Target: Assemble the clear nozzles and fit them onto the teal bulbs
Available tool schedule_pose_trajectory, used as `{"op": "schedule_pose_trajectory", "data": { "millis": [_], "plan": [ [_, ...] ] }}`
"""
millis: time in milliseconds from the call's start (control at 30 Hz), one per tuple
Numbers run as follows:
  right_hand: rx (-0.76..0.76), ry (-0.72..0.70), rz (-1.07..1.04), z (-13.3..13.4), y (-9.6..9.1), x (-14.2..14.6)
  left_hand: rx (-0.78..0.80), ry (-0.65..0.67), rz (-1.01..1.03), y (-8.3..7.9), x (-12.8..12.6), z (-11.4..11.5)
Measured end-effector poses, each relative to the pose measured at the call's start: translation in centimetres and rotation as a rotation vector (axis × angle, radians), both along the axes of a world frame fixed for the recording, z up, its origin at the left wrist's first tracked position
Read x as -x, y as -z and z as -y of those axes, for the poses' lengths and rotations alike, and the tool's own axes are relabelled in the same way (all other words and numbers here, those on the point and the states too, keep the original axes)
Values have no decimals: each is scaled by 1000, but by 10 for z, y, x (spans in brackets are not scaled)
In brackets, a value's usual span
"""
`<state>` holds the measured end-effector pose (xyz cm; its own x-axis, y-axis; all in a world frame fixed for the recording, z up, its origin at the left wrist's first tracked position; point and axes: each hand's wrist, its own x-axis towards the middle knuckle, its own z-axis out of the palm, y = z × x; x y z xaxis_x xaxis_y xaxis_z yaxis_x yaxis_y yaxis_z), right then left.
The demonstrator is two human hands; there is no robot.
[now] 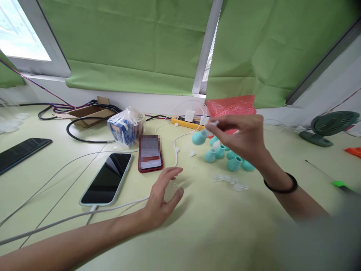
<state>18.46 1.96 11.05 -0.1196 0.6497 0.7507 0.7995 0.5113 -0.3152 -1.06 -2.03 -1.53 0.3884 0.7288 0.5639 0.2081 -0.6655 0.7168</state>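
My right hand [239, 135] is raised over a cluster of teal rubber bulbs, thumb and fingers pinched on a small translucent white plastic tip [214, 123]. Just below the fingertips is a teal bulb [199, 137], its neck pointing up at them; whether it is attached to the pinched piece I cannot tell. Other teal bulbs [234, 164] stand or lie under the hand, partly hidden by it. Close in front of them lie several clear plastic pieces [231, 181]. My left hand [164, 197] hovers at or rests on the table, fingers apart, holding nothing, near a tiny clear ring [175, 184].
Left of my hands lie a white-cased phone [107, 178] with a cable, a red-cased phone [150, 153] and a black device [24, 150]. Behind are a plastic-wrapped pack [124, 128], an orange power strip [186, 123] and red bubble wrap [231, 105]. A green fan [328, 126] stands right.
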Motion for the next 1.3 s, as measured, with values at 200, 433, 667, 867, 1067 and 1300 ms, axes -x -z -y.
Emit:
{"op": "schedule_pose_trajectory", "data": {
  "millis": [200, 433, 667, 867, 1067, 1300],
  "plan": [
    [177, 157, 363, -80, 12, -1, -121, 56, -290, 4, -2, 1],
    [407, 193, 519, -107, 34, -4, -197, 78, -451, 14, -1, -3],
    [127, 143, 540, -46, 37, 8, -153, 81, -288, 11, -1, -2],
    [407, -181, 824, 1, 89, 10, -140, -5, -365, 14, -3, -5],
    [458, -221, 738, -6, 111, -1, -113, 84, -397, 14, -4, -6],
    [672, -462, -200, 25, 112, 10, -5, 12, -144, 6, -4, -4]
  ]
}}
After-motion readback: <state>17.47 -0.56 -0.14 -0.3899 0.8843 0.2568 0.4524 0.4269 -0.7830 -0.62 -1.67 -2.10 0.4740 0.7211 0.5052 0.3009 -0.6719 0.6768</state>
